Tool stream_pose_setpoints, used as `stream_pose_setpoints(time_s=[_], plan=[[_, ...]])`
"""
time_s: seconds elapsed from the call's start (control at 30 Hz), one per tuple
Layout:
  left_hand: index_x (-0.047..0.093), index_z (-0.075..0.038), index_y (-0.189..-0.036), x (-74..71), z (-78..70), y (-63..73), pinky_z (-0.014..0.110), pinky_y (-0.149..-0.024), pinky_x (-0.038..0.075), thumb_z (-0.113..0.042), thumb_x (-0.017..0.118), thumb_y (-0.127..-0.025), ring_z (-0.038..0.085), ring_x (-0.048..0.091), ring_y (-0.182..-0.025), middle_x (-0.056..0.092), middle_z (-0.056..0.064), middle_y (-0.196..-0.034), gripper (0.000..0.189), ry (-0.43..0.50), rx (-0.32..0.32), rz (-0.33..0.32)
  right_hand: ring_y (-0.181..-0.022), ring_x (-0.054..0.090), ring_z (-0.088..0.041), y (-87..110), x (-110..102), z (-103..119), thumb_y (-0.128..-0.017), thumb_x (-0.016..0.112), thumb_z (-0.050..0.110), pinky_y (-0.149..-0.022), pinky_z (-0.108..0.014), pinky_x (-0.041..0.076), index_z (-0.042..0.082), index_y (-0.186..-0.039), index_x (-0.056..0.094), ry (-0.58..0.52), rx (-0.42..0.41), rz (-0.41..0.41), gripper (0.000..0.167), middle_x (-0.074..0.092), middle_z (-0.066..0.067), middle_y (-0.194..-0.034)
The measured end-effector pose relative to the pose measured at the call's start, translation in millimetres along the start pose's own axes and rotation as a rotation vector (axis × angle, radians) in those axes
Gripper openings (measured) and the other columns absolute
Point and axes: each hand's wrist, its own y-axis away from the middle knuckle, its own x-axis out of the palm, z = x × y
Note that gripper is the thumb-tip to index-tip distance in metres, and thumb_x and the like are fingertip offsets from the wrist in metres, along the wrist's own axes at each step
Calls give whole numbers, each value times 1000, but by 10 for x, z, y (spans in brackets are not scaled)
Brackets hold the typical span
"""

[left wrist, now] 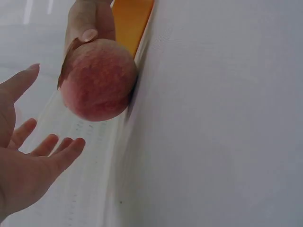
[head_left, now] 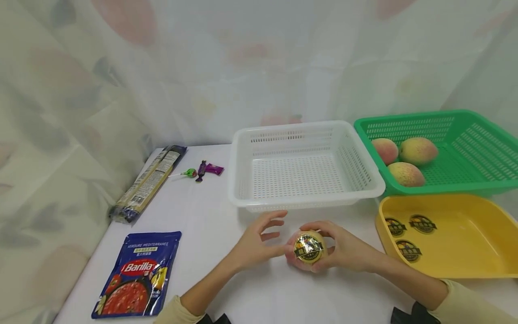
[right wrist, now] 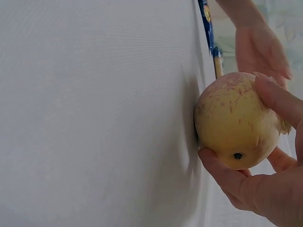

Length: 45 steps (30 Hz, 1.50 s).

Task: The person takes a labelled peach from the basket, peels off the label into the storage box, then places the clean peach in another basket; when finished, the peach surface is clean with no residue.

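My right hand (head_left: 350, 249) grips a pink-and-yellow peach (right wrist: 236, 118) low over the white tabletop, with the thumb and fingers spread around its side. A round gold-and-black sticker (head_left: 309, 247) sits on the peach's upper face; in the left wrist view its edge stands out from the skin near the right fingers. My left hand (head_left: 259, 243) is just left of the peach, fingers extended and apart. A gap shows between that hand and the fruit in the left wrist view (left wrist: 33, 161).
Behind the hands stands a white basket (head_left: 299, 200). At right, a green basket (head_left: 473, 155) contains several peaches, and a yellow tray (head_left: 465, 238) has several round stickers. A blue Barilla pouch (head_left: 137, 274), a noodle packet (head_left: 149, 182), a lollipop (head_left: 190, 173) and wrapped candies (head_left: 213, 169) lie left.
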Motion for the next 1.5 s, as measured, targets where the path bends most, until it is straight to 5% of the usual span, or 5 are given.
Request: stream_pose_setpoints(time_s=[0.17, 0.47, 0.73, 1.0, 1.5], plan=[[43, -13, -142, 171, 94, 10, 28, -96, 45, -14, 85, -72, 27, 43, -126, 42, 2, -140, 81, -71, -33, 97, -122, 41, -38, -10, 11, -31, -70, 86, 17, -85, -30, 54, 9, -135, 47, -63, -26, 11, 76, 42, -13, -133], [48, -14, -139, 283, 136, -5, 30, -101, 42, -12, 85, -72, 14, 48, -121, 52, -2, -132, 77, -121, 29, 87, -126, 37, -40, 35, -28, -48, -74, 84, 19, -90, -31, 51, 9, -136, 45, -91, -22, -3, 74, 43, -12, -137], [53, -9, -133, 299, 129, -27, 28, -99, 43, -9, 84, -72, 16, 50, -118, 55, 1, -127, 68, -89, 19, 77, -111, 56, -32, 195, -262, 118, -89, 69, 28, -86, -35, 53, -2, -128, 54, -62, 154, -204, 51, 56, -18, -125], [54, -8, -132, 293, 133, -29, 30, -100, 43, -10, 85, -72, 17, 51, -118, 56, 1, -127, 67, -96, 10, 64, -86, 68, -26, 148, -306, 232, -94, 62, 29, -76, -38, 57, -9, -118, 57, -415, 419, -33, 45, 66, -12, -94], [55, -7, -132, 308, 145, -22, 26, -95, 46, -3, 81, -75, 19, 47, -121, 52, 4, -130, 63, -4, 16, 96, -69, 67, -19, 29, -180, 330, -86, 72, 18, -65, -32, 59, -5, -108, 61, -245, 431, -62, 33, 68, -10, -81]])
